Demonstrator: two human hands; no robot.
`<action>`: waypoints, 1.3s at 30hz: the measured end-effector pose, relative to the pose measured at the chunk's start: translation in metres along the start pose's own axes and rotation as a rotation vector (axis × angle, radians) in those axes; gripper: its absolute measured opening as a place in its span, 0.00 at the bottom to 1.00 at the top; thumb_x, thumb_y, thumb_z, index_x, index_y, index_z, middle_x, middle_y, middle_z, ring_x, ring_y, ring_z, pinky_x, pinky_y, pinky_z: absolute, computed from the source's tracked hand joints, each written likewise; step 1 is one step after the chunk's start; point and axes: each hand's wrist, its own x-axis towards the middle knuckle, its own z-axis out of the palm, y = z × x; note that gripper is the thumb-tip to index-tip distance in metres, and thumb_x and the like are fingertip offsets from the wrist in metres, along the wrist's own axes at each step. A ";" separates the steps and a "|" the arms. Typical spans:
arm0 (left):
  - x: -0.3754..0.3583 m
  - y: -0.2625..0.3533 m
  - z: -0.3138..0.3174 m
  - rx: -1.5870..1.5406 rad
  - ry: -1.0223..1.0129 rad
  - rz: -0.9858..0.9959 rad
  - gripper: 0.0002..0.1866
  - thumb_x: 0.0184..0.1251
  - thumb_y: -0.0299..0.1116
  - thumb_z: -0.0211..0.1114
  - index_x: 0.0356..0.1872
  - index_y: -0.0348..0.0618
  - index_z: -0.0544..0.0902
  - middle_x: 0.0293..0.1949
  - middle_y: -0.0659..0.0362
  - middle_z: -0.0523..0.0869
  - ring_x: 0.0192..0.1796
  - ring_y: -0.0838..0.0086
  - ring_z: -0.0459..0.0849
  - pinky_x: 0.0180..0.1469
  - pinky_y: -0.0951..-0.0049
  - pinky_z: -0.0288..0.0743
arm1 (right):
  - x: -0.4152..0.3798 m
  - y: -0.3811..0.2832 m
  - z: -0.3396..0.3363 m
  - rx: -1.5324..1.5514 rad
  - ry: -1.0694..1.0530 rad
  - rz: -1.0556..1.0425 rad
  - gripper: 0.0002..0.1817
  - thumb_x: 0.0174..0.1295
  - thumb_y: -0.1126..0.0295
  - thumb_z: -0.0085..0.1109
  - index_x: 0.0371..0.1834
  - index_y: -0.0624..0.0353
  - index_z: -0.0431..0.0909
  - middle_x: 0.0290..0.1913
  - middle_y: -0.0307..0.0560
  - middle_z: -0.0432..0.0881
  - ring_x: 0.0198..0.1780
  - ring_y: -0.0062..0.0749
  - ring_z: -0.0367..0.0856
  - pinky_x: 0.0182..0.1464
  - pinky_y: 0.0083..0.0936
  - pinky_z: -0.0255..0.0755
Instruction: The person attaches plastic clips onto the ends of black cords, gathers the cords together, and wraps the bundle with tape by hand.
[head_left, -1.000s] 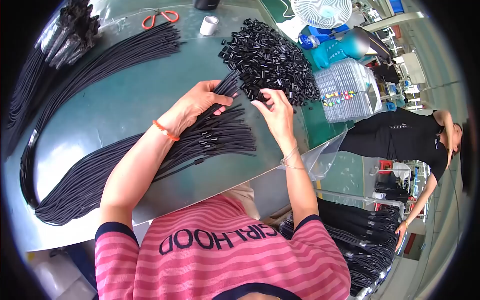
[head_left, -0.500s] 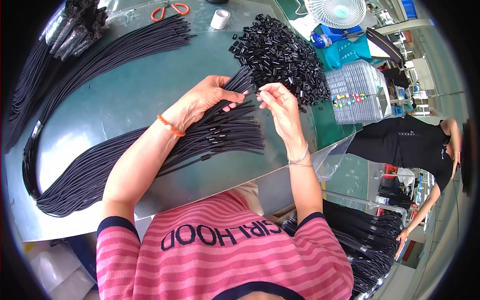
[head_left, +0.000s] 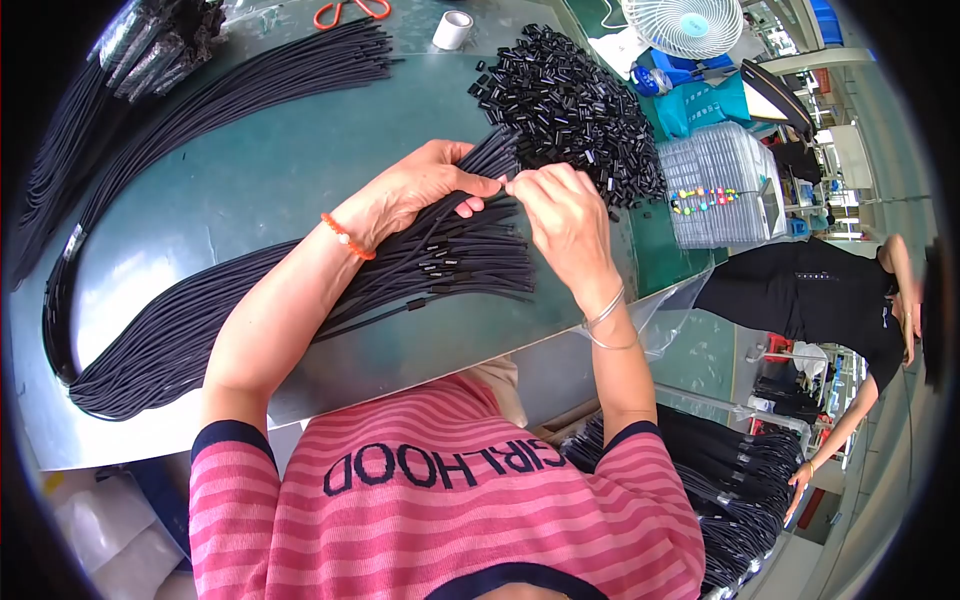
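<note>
My left hand (head_left: 432, 188) is closed around a bunch of black cords (head_left: 492, 155), whose ends fan out beyond the fingers. Thumb and fingertips pinch one cord near its end. Against those fingertips, my right hand (head_left: 568, 215) is closed in a pinch; its fingers hide most of the small black sleeve seen there a moment earlier. Under the left wrist lies a long looped bundle of black cords (head_left: 190, 335). Several of its ends carry small black sleeves (head_left: 437, 262). Just beyond my hands is a heap of loose black sleeves (head_left: 575, 110).
Another cord bundle (head_left: 250, 85) curves across the table's far left. Orange-handled scissors (head_left: 352, 12) and a white roll (head_left: 453, 30) lie at the back. Stacked clear trays (head_left: 715, 190) and a fan (head_left: 685, 22) stand right. A person in black (head_left: 810, 295) is beside hanging cords (head_left: 740, 490).
My right hand has moved in and turned, so its fingertips now meet the left hand's at the cord end. The left hand keeps hold of the cords. The view has shifted slightly.
</note>
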 end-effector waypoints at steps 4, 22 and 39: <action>0.003 -0.003 -0.001 0.069 -0.010 0.011 0.08 0.61 0.28 0.72 0.37 0.39 0.83 0.31 0.64 0.83 0.27 0.84 0.76 0.29 0.84 0.73 | 0.012 -0.017 -0.009 -0.009 -0.066 -0.064 0.11 0.49 0.78 0.63 0.37 0.56 0.77 0.33 0.40 0.80 0.39 0.35 0.78 0.40 0.29 0.73; 0.003 0.001 -0.006 -0.035 0.007 -0.063 0.09 0.62 0.26 0.69 0.40 0.34 0.81 0.30 0.62 0.81 0.28 0.81 0.78 0.28 0.82 0.73 | -0.026 0.031 0.051 0.185 0.050 0.465 0.08 0.59 0.78 0.63 0.40 0.62 0.76 0.35 0.49 0.78 0.37 0.41 0.80 0.39 0.35 0.75; 0.007 -0.008 -0.007 0.031 -0.004 0.056 0.07 0.59 0.23 0.69 0.38 0.37 0.83 0.28 0.62 0.83 0.27 0.81 0.78 0.26 0.81 0.71 | -0.024 0.030 0.038 1.072 0.071 0.821 0.06 0.65 0.75 0.62 0.43 0.61 0.79 0.38 0.36 0.81 0.38 0.21 0.79 0.41 0.24 0.75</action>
